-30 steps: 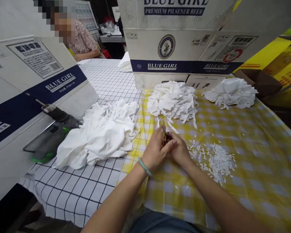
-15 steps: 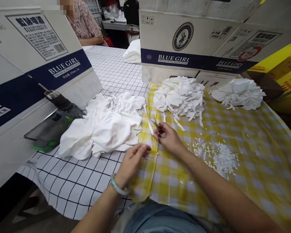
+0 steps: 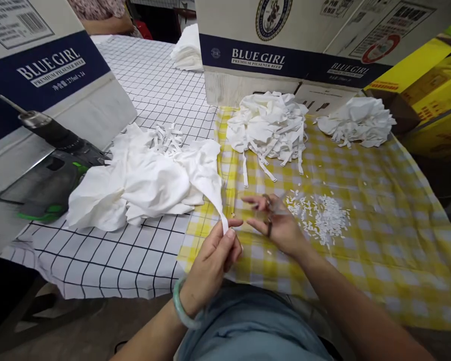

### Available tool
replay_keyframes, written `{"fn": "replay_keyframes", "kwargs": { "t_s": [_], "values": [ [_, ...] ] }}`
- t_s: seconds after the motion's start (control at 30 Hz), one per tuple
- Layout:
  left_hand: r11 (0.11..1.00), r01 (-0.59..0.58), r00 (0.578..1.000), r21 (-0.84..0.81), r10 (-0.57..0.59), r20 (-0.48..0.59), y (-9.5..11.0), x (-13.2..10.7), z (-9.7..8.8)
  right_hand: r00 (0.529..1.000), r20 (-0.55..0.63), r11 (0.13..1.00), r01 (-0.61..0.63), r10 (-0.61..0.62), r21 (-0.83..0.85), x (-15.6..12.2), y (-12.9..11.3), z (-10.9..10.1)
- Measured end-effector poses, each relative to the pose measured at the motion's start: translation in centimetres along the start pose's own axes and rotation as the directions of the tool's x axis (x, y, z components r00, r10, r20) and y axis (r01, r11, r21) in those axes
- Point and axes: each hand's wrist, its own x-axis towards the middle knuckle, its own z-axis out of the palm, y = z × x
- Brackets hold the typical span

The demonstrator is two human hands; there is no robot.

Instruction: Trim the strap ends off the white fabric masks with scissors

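Note:
Between thumb and fingers, my left hand [image 3: 218,250] pinches the end of a white fabric strap [image 3: 224,224]. The strap runs up to a loose pile of white cloth pieces [image 3: 154,175] on the left. My right hand [image 3: 281,228] is just to the right, thumb and index finger spread toward the strap but apart from it. Small scissors [image 3: 269,215] with dark handles hang on its fingers; motion blurs them. Beyond my hands lies a heap of white strapped pieces [image 3: 270,123], with small white clippings [image 3: 325,218] near my right wrist.
A cordless drill [image 3: 56,145] lies by the left carton [image 3: 60,100]. Another carton [image 3: 248,75] stands behind the heap. Farther right is a second white heap [image 3: 357,123]. White folded cloth [image 3: 188,47] and a person's arm [image 3: 108,25] are at the far side.
My left hand has taken hold of the strap end, which was by my right hand before. My right hand has moved right and opened its fingers. The view has tilted down.

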Motion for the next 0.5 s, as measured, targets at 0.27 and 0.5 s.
{"fn": "replay_keyframes", "kwargs": {
  "t_s": [0.27, 0.5],
  "values": [
    [0.996, 0.08, 0.997, 0.03, -0.08, 0.01, 1.3, -1.4, -2.3, 0.942, 0.301, 0.987, 0.16, -0.15, -0.009, 8.8, 0.2, 3.5],
    [0.903, 0.271, 0.953, -0.333, -0.203, 0.226, 1.1, 0.0, -3.1, 0.98, 0.152, 0.991, 0.132, -0.13, -0.005, 3.7, -0.7, 0.7]
  ]
}}
